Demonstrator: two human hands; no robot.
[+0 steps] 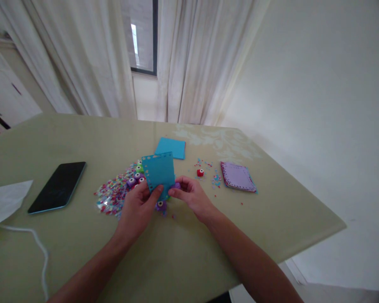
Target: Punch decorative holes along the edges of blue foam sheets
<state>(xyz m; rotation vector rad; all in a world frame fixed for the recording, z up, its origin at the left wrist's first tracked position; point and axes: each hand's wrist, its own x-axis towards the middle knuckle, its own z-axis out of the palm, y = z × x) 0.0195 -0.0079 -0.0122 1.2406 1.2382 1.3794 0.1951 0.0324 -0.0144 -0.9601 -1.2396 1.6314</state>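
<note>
Pale curtains hung behind the bench [91,130], where a purple-topped stack of cards [239,176] lay to the right. Over the confetti pile [113,195], the left hand [140,204] had a blue card [160,172] pinched upright in its grip; the right hand's [191,195] grip was nearly closed on a small purple punch [176,186] at the card's edge.

- Greenish-beige table [271,223], pale leafy pattern near its far right corner
- Whitish curtains [82,54] — long, folded — beyond the far edge
- Dark-framed window [140,38] between them, bright strip in the glass
- Plain pale wall [322,105] on the right, greyish floor [344,292] below
</note>
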